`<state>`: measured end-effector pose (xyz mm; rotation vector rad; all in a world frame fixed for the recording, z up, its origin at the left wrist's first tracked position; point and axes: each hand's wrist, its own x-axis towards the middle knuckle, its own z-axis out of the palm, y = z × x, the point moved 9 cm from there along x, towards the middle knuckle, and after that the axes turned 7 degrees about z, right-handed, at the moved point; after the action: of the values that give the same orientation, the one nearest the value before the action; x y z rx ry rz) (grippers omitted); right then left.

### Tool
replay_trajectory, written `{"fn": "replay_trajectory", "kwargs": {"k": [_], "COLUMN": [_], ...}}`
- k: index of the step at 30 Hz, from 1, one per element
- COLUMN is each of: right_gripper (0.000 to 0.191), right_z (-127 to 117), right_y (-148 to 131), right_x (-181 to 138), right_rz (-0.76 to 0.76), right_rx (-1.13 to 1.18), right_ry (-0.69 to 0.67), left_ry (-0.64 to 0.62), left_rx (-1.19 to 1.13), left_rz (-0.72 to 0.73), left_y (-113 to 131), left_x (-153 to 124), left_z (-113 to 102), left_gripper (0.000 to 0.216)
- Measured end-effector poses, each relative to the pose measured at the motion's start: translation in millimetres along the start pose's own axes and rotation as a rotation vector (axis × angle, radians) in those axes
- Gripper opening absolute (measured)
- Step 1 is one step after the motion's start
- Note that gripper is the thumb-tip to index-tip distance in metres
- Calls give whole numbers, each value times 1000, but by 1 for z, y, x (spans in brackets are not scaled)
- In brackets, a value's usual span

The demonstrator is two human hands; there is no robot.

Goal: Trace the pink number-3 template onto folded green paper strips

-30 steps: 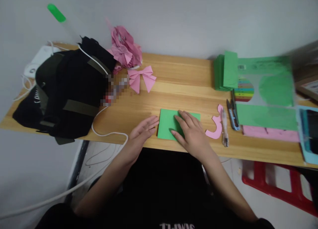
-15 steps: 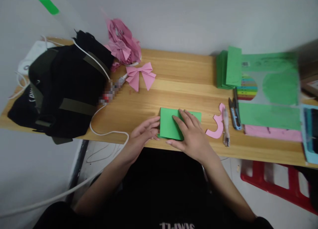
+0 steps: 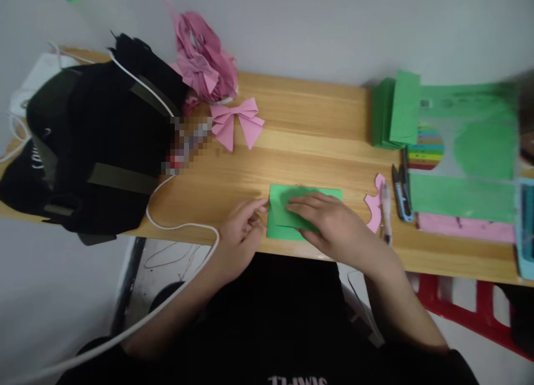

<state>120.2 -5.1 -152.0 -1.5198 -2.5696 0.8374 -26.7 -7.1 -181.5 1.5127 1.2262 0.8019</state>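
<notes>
A sheet of green paper (image 3: 277, 233) lies near the front edge of the wooden table, with a flap of it lifted a little above the lower part. My right hand (image 3: 327, 221) reaches over this flap from the right, fingers on top and thumb at its lower edge, holding it. Beside the paper's left edge is my left hand (image 3: 244, 226), fingers loosely curled and apart, with nothing visible in them. The index fingertip comes close to the paper; whether it touches I cannot tell.
A pink paper bow (image 3: 236, 123) lies behind, beside a pink bundle (image 3: 204, 57) and a black bag (image 3: 100, 140). To the right are a pink paper cutout (image 3: 374, 207), a pen (image 3: 386, 207), snips (image 3: 401, 193), folded green pieces (image 3: 392, 112) and a paper pack (image 3: 463, 190). A white cable (image 3: 187, 225) crosses the front edge.
My right hand has turned and now grips the upper green flap, which has lifted and shows the lower layer. My left hand's fingers have curled more. The view has shifted slightly.
</notes>
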Motion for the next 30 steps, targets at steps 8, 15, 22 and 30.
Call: {"fn": "replay_trajectory", "kwargs": {"k": [8,15,22,30], "right_gripper": [44,60,53,58], "right_z": [0,17,24,30], "right_y": [-5,-12,-13,-14], "right_x": [-1,-5,-8,-7], "right_rz": [9,-35,-42,-23], "right_rx": [-64,-100,-138,-156], "right_ry": [-61,44,97,134], "left_ry": [-344,-434,-418,-508], "left_rx": [841,951,930,821], "left_rz": [658,761,783,903], "left_y": [22,8,5,6], "left_x": [16,16,20,6], "left_z": [31,31,28,17], "left_gripper": [52,50,56,46]}}
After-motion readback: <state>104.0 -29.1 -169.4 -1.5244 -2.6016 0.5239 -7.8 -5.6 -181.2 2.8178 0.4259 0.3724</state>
